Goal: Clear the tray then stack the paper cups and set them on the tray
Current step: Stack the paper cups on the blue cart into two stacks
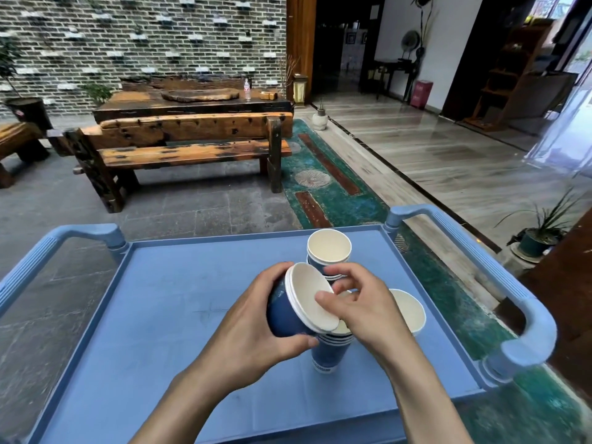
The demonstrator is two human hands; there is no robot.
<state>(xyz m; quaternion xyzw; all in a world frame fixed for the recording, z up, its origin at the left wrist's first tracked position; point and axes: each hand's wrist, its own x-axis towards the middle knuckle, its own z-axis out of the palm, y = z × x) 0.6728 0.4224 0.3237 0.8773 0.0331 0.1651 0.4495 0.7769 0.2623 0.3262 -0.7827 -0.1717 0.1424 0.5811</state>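
My left hand grips a tilted stack of blue paper cups, its white mouth turned toward my right hand. My right hand has thumb and fingers on the rim of the topmost cup in that stack. Below it a second stack of blue striped cups stands upright on the blue tray. One more cup stands to the right, partly hidden by my right hand. A further short stack of cups stands upright behind my hands.
The tray is the top of a blue plastic cart with handles at the left and right. A wooden bench and table stand ahead by a brick wall. A potted plant sits on the floor at right.
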